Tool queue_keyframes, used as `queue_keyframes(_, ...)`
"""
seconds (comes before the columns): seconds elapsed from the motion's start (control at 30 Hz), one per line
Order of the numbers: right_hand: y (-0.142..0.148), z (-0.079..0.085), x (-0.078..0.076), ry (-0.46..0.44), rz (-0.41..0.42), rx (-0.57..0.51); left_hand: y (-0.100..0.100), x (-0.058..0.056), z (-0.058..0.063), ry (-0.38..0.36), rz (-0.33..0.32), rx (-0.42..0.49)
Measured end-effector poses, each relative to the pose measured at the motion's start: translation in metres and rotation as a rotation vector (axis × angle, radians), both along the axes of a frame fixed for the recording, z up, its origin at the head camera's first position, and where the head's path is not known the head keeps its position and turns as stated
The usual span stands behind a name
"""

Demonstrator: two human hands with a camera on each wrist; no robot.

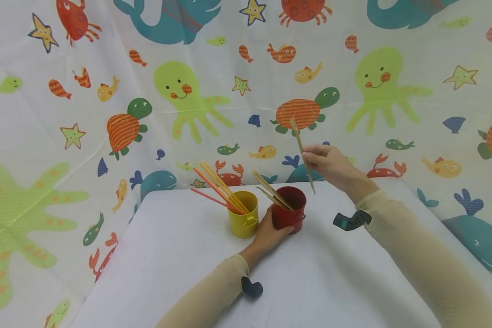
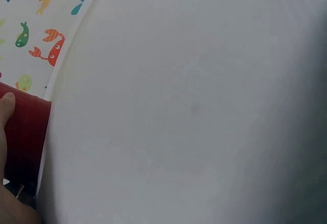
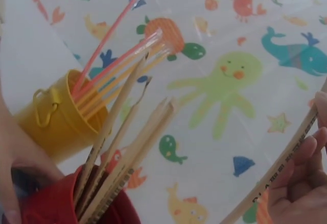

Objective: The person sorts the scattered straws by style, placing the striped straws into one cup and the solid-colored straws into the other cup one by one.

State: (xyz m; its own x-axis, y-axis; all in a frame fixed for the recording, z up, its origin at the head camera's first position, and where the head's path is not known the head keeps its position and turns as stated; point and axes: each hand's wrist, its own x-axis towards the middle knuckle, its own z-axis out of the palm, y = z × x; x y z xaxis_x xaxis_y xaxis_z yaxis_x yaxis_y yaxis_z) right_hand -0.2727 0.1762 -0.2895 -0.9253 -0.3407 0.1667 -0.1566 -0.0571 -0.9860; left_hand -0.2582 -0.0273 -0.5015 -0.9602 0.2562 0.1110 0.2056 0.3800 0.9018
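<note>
My right hand [image 1: 327,165] pinches a wooden chopstick [image 1: 298,137] in the air, to the right of and above the red bucket [image 1: 293,217]. Printed lettering runs along that chopstick [image 3: 286,163] in the right wrist view. Low on the table, my left hand [image 1: 267,234] grips the red bucket round its side, thumb across the front. Several more wooden chopsticks [image 1: 270,189] lean leftward out of this bucket. Close on its left stands a yellow bucket [image 1: 241,224] holding several red and yellow straws [image 1: 219,186], which also tilt left.
Both buckets stand near the far edge of a white table [image 1: 172,255]. Behind it hangs a curtain [image 1: 213,64] printed with sea animals. Each sleeve has a dark wrist device [image 1: 352,220] strapped on.
</note>
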Motion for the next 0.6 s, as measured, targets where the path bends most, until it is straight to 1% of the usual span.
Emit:
queue_keyframes(0.13, -0.009, 0.000, -0.005, 0.014, 0.025, -0.058, 0.000, 0.001, 0.002, 0.002, 0.003, 0.001)
queue_keyframes(0.2, -0.014, -0.002, -0.008, 0.008, 0.023, -0.064, -0.001, 0.002, 0.003, 0.002, 0.001, 0.003)
queue_keyframes(0.37, -0.023, -0.011, -0.017, -0.018, -0.021, 0.005, -0.001, 0.003, 0.005, 0.007, -0.003, 0.001)
queue_keyframes(0.47, -0.027, -0.021, -0.023, -0.028, -0.044, 0.055, -0.001, 0.003, 0.005, 0.005, -0.001, -0.004)
queue_keyframes(0.6, -0.030, -0.036, -0.030, -0.045, -0.057, 0.072, 0.000, 0.002, 0.004, 0.005, 0.000, -0.011)
